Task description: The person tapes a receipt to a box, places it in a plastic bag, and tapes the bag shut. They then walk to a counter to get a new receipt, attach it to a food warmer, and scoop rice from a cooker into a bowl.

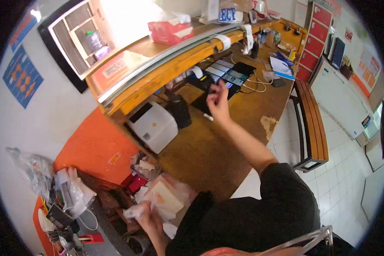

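Low on the left, my left hand (148, 218) is closed around a crumpled clear plastic bag (134, 210). Beside it are a pale yellowish package or paper (165, 197) and more loose plastic. My right hand (219, 102) is raised over the brown desk (209, 158), its fingers loosely bent and apart, with nothing visible in them. Beyond that hand lie several smartphones (232, 77) with lit screens on a black mat. A small white object (208, 117) rests on the desk below its fingers.
A white label printer (153, 126) and a black box (180, 112) stand under the wooden shelf (158, 87). White cables (258, 85) trail across the desk. A slatted bench (311, 123) is at the right. Tools and plastic bags crowd a grey surface (100, 230) at the left.
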A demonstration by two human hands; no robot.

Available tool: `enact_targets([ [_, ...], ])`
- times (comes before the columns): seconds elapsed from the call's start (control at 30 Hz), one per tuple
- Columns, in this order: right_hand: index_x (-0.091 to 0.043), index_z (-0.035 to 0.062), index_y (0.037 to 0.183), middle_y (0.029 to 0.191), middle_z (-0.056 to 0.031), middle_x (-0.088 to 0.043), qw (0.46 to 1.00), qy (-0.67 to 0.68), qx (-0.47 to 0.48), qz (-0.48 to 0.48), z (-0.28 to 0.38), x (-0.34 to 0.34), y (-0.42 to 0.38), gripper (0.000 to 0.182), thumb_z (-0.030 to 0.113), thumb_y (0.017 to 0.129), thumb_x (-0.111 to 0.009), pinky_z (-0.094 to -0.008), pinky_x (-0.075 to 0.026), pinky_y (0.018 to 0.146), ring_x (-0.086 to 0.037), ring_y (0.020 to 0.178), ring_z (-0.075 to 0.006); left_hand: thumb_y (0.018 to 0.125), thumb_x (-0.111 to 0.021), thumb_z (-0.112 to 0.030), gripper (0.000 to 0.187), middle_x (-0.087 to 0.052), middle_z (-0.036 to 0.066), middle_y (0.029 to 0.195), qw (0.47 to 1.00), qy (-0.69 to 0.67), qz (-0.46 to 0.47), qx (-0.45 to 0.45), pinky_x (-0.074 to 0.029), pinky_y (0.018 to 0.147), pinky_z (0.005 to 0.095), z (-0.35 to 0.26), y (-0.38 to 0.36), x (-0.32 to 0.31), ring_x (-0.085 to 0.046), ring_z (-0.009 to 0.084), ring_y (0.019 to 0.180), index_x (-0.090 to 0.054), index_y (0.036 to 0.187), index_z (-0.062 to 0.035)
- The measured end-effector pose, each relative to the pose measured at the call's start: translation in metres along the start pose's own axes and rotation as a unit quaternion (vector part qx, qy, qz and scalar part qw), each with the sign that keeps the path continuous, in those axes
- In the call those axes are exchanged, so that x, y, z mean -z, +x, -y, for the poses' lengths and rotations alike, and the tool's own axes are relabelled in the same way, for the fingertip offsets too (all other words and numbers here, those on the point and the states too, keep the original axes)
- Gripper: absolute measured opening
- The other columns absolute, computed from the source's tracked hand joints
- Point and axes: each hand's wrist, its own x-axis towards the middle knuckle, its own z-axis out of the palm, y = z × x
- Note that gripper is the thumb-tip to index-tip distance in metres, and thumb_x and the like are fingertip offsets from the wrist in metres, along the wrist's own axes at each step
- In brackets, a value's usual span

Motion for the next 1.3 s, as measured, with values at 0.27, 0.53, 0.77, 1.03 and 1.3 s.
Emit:
enact_targets([
  [0.27, -0.008, -0.0008, 0.129, 0.114, -0.021, -0.032, 0.988, -0.059, 0.08, -0.118, -0.102, 0.076, 0.239, 0.086, 0.003, 0.063, -0.064, -0.0293, -0.047, 0.074, -0.052, 0.088, -0.0235, 0.081, -0.054, -0.004, 0.02, -0.057, 0.013, 0.099, 0.993, 0.036, 0.078, 0.078, -0.046, 0.073, 0.0299, 0.083, 0.013, -0.143, -0.055, 0.0187, 0.086, -0.052, 0.1, 0.0027],
  [0.53, -0.004, 0.008, 0.131, 0.109, -0.0182, -0.037, 0.992, 0.063, -0.103, -0.038, -0.052, 0.074, 0.214, 0.095, -0.006, 0.06, -0.066, -0.0309, -0.049, 0.071, -0.055, 0.079, -0.0222, 0.072, -0.063, -0.006, 0.038, -0.046, 0.014, 0.106, 0.815, 0.478, -0.036, -0.326, -0.042, 0.072, 0.0369, 0.056, 0.003, -0.186, -0.05, 0.0221, 0.086, -0.043, 0.104, 0.0004],
  [0.77, -0.009, 0.0179, 0.13, 0.113, -0.0186, -0.039, 0.861, 0.236, -0.382, 0.237, 0.022, 0.055, -0.016, 0.091, -0.009, 0.063, -0.064, -0.0353, -0.049, 0.072, -0.053, 0.085, -0.0198, 0.068, -0.062, -0.011, 0.032, -0.046, 0.019, 0.111, 0.616, 0.533, 0.372, -0.445, -0.035, 0.085, 0.0468, 0.059, -0.018, -0.217, -0.044, 0.0319, 0.103, -0.052, 0.096, -0.0002],
  [1.03, -0.006, 0.0161, 0.133, 0.119, -0.019, -0.037, 0.829, 0.095, -0.411, 0.368, 0.071, 0.089, -0.106, 0.092, -0.002, 0.066, -0.067, -0.0325, -0.046, 0.075, -0.055, 0.086, -0.0202, 0.078, -0.051, -0.027, 0.052, -0.031, 0.016, 0.132, 0.532, 0.778, 0.252, -0.22, -0.012, 0.102, 0.0495, 0.094, -0.02, -0.192, -0.025, 0.0288, 0.125, -0.04, 0.121, -0.0011],
  [1.3, -0.021, 0.0065, 0.128, 0.088, -0.0103, -0.06, 0.824, 0.262, -0.372, 0.338, 0.021, 0.011, -0.094, 0.073, 0.003, 0.071, -0.066, -0.0286, -0.042, 0.082, -0.055, 0.091, -0.0163, 0.076, -0.053, -0.025, 0.055, -0.026, 0.011, 0.136, 0.539, 0.759, 0.313, -0.188, -0.01, 0.102, 0.0497, 0.083, -0.02, -0.184, -0.018, 0.0248, 0.128, -0.036, 0.125, -0.0059],
])
